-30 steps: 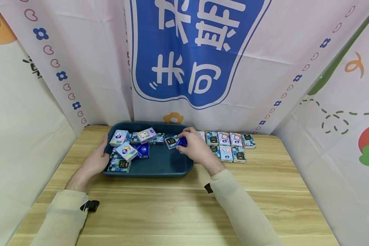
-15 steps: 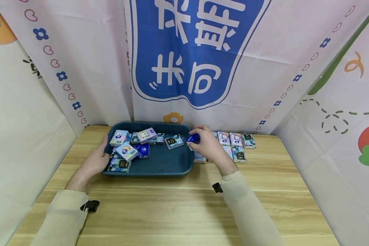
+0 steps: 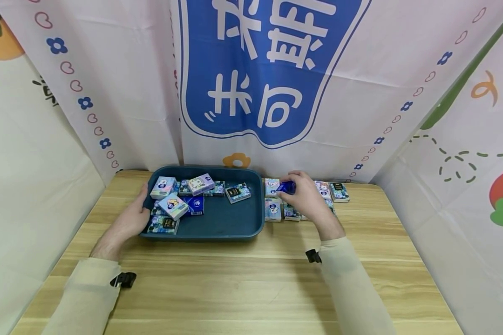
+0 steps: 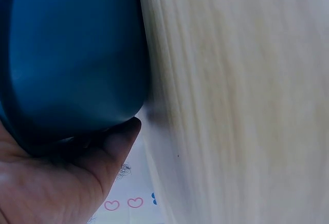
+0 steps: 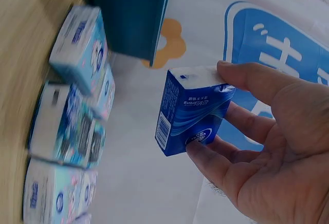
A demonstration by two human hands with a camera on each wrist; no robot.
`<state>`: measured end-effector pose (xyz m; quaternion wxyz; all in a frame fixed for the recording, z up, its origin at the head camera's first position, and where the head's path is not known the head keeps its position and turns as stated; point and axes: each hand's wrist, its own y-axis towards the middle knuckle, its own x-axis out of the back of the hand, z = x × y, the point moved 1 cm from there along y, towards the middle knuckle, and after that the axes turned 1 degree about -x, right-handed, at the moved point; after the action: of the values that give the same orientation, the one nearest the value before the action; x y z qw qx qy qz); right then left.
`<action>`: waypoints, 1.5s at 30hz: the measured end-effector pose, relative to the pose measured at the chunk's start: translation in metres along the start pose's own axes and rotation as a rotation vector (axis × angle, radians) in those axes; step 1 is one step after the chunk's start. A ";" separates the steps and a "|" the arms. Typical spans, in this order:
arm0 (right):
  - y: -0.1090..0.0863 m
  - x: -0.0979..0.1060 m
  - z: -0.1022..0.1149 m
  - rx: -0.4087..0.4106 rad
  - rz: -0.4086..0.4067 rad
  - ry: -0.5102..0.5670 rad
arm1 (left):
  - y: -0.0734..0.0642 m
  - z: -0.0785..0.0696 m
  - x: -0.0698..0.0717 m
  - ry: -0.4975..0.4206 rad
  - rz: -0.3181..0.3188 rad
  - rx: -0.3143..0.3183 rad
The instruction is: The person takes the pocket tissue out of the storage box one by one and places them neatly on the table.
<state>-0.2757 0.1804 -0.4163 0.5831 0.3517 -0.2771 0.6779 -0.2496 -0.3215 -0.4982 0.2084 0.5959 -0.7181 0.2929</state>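
My right hand (image 3: pixel 307 194) pinches a blue pocket tissue pack (image 5: pixel 193 113) between thumb and fingers. It holds the pack raised over the rows of tissue packs to the right of the teal tray, hiding part of those rows in the head view. Against the outside of the tray's (image 3: pixel 224 228) left end rests my left hand (image 3: pixel 127 216), its thumb along the wall under the rim in the left wrist view. Its other fingers are mostly hidden there. Inside the tray lie several tissue packs, among them a purple one (image 3: pixel 200 184), a floral one (image 3: pixel 238 193) and a blue one (image 3: pixel 195 205).
Two rows of tissue packs stand right of the tray, with a light blue pack (image 3: pixel 273 210) near its wall and a floral pack (image 3: pixel 339 192) at the far right end. A printed cloth (image 3: pixel 243 116) hangs behind the wooden table (image 3: pixel 218 288).
My right hand has lifted the blue tissue pack out of the tray and carried it rightward over the rows. The left hand stays at the tray's left end.
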 end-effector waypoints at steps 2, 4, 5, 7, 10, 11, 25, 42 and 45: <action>0.000 0.003 -0.007 -0.006 -0.005 -0.005 | 0.000 0.000 0.000 -0.002 0.002 -0.001; -0.002 0.007 -0.013 -0.018 -0.014 -0.010 | 0.000 -0.001 0.000 -0.003 0.005 -0.002; -0.003 0.009 -0.016 -0.025 -0.019 -0.012 | 0.000 -0.001 0.001 -0.002 0.007 0.000; -0.005 0.012 -0.023 -0.034 -0.026 -0.011 | -0.001 -0.002 0.001 0.000 0.010 0.004; -0.008 0.017 -0.031 -0.050 -0.031 -0.005 | -0.002 -0.003 0.001 0.013 0.010 0.005; -0.009 0.019 -0.034 -0.055 -0.031 -0.002 | -0.002 -0.003 0.001 0.017 0.009 0.005; -0.018 0.043 -0.072 -0.105 -0.005 -0.010 | -0.003 -0.008 0.000 0.012 0.005 -0.008; -0.034 0.069 -0.119 -0.133 0.003 -0.009 | -0.002 -0.006 0.000 0.006 0.005 -0.008; -0.036 0.073 -0.128 -0.137 0.005 -0.006 | -0.002 -0.005 0.001 0.014 0.006 -0.006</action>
<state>-0.2654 0.3300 -0.4359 0.6033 0.3124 -0.3256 0.6576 -0.2480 -0.3186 -0.4934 0.2142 0.5909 -0.7194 0.2956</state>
